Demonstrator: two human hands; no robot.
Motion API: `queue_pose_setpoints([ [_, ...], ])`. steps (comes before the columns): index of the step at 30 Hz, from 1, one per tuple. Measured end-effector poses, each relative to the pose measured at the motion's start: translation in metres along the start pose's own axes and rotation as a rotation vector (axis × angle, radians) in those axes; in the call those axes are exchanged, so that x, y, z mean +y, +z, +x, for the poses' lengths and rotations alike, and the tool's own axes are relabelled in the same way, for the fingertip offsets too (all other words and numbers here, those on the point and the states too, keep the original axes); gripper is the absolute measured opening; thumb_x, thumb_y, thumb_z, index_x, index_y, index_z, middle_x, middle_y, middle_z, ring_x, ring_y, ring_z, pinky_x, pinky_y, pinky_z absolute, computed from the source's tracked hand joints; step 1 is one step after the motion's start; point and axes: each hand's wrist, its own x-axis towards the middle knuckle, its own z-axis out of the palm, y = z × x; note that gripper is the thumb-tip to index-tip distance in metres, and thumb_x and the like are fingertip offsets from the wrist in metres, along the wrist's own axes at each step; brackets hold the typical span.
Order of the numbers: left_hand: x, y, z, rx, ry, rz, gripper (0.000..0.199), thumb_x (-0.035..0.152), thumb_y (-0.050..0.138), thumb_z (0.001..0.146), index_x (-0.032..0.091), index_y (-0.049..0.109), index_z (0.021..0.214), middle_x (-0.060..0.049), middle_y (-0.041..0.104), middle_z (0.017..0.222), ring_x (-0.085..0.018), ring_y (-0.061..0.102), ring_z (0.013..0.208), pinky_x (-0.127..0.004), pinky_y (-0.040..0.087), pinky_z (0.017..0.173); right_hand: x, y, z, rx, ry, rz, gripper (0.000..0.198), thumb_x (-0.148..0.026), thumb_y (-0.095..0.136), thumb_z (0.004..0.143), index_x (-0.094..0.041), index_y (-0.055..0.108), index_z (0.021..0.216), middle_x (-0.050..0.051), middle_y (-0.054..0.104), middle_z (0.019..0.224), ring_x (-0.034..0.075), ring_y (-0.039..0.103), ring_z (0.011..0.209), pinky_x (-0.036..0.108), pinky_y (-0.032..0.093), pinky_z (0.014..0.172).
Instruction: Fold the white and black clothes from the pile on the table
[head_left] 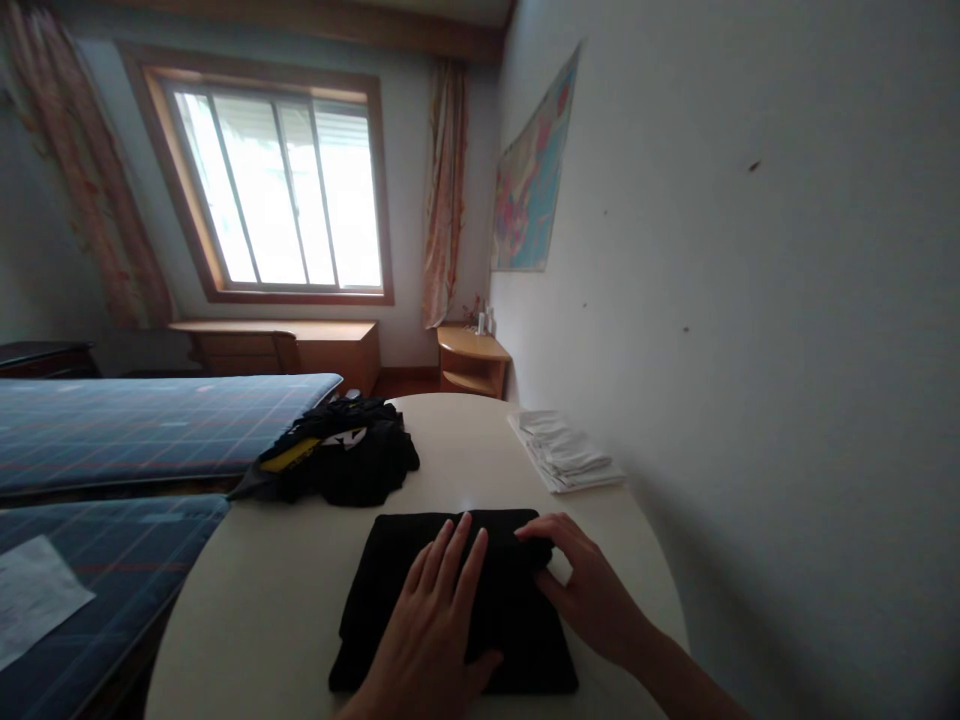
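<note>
A black folded garment (517, 610) lies flat on the cream-coloured table (247, 600), close to me. My left hand (442, 610) rests on its middle with the fingers stretched out and the thumb apart. At the garment's far right edge, my right hand (585, 580) has thumb and fingers curled round a bunched bit of the cloth. Which kind of garment it is cannot be made out. Beyond it to the left sits a crumpled heap of black clothing (367, 465) with yellow and white patches.
White folded cloths (562, 450) lie at the table's right side, by the wall (787, 450). Blue plaid mattresses (150, 425) adjoin the left side, one bearing a sheet of paper (37, 595). A small wooden corner cabinet (472, 345) stands beyond the table.
</note>
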Motion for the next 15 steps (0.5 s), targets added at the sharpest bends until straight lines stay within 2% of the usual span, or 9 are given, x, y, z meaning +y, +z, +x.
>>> queue_pose_setpoints([
  [2, 0.008, 0.003, 0.018, 0.018, -0.059, -0.017, 0.086, 0.023, 0.067, 0.077, 0.02, 0.028, 0.153, -0.015, 0.04, 0.155, -0.035, 0.037, 0.142, -0.051, 0.037, 0.112, -0.002, 0.0, 0.004, 0.008, -0.011, 0.0, 0.039, -0.007, 0.055, 0.073, -0.026, 0.064, 0.105, 0.005, 0.066, 0.103, 0.023, 0.059, 0.101, 0.038, 0.048, 0.092],
  [4, 0.009, -0.001, 0.035, -0.019, -0.137, -0.052, 0.056, 0.018, 0.061, 0.081, 0.023, 0.051, 0.136, -0.011, 0.059, 0.139, -0.03, 0.053, 0.129, -0.045, 0.043, 0.106, -0.001, 0.001, 0.007, 0.02, -0.018, 0.002, 0.035, -0.009, 0.056, 0.076, -0.026, 0.064, 0.105, 0.005, 0.066, 0.102, 0.023, 0.06, 0.1, 0.038, 0.048, 0.091],
  [7, 0.004, -0.014, 0.056, -0.103, -0.291, -0.106, 0.027, 0.019, 0.056, 0.087, 0.026, 0.065, 0.111, -0.006, 0.073, 0.112, -0.026, 0.068, 0.102, -0.036, 0.05, 0.087, 0.014, 0.003, 0.01, 0.077, 0.009, -0.015, 0.032, -0.018, 0.058, 0.083, -0.027, 0.06, 0.114, 0.006, 0.065, 0.111, 0.024, 0.059, 0.107, 0.041, 0.047, 0.096],
  [9, -0.002, -0.021, 0.068, -0.134, -0.386, -0.125, 0.02, 0.028, 0.054, 0.091, 0.027, 0.067, 0.106, -0.006, 0.075, 0.101, -0.027, 0.07, 0.093, -0.033, 0.048, 0.078, 0.033, 0.006, 0.012, 0.112, 0.083, -0.039, 0.043, -0.028, 0.063, 0.083, -0.026, 0.054, 0.125, 0.008, 0.061, 0.122, 0.026, 0.056, 0.115, 0.044, 0.044, 0.102],
  [12, -0.011, -0.03, 0.082, -0.131, -0.44, -0.149, 0.022, 0.037, 0.054, 0.093, 0.025, 0.07, 0.104, -0.007, 0.075, 0.094, -0.027, 0.07, 0.09, -0.031, 0.045, 0.073, 0.064, 0.015, 0.015, 0.111, 0.277, -0.042, 0.07, -0.039, 0.074, 0.076, -0.023, 0.045, 0.137, 0.013, 0.055, 0.135, 0.03, 0.054, 0.122, 0.049, 0.041, 0.106],
  [15, -0.018, -0.037, 0.092, -0.127, -0.454, -0.16, 0.023, 0.039, 0.056, 0.091, 0.025, 0.071, 0.103, -0.007, 0.076, 0.094, -0.027, 0.07, 0.089, -0.03, 0.043, 0.072, 0.088, 0.023, 0.018, 0.058, 0.438, 0.066, 0.079, -0.044, 0.076, 0.073, -0.022, 0.041, 0.14, 0.014, 0.06, 0.13, 0.03, 0.058, 0.116, 0.047, 0.047, 0.097],
])
